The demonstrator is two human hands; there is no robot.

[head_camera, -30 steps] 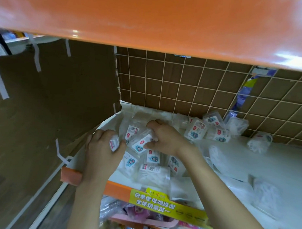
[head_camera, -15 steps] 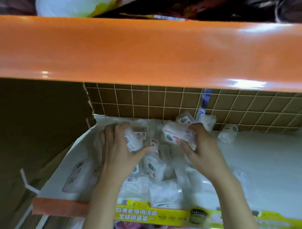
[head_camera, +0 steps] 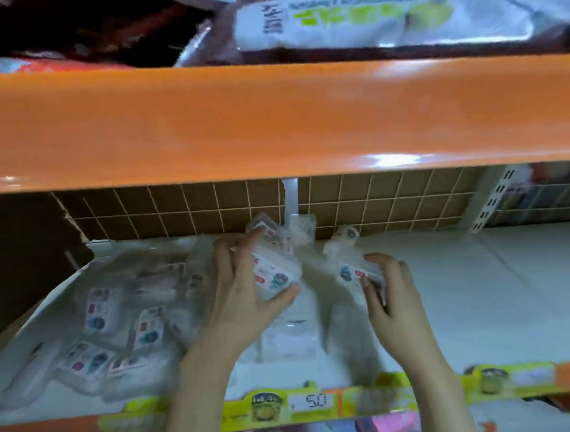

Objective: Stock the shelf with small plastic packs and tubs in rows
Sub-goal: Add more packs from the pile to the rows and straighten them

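Head view, looking under an orange upper shelf edge (head_camera: 280,125) onto a white shelf (head_camera: 488,287) backed by a brown wire grid panel (head_camera: 187,212). Left hand (head_camera: 242,298) grips a small clear pack (head_camera: 272,276) with a printed label, fingers along its far side and thumb curled under its near edge. Right hand (head_camera: 394,300) pinches a second labelled pack (head_camera: 356,273) between curled fingers and thumb. The two packs are held just above the shelf, near each other but apart, close to the back panel.

Loose packs (head_camera: 118,329) lie scattered and overlapping on the left part of the shelf, unaligned, labels facing various ways; motion blur prevents a count. Further clear tubs (head_camera: 276,231) stand against the grid just behind the left hand, and one small tub (head_camera: 344,240) sits beside them to the right. More blurred clear packaging lies between the two forearms.

Shelf front carries a yellow price strip (head_camera: 303,404) with a tag reading 5.0. Bagged goods (head_camera: 348,21) rest on the upper shelf.
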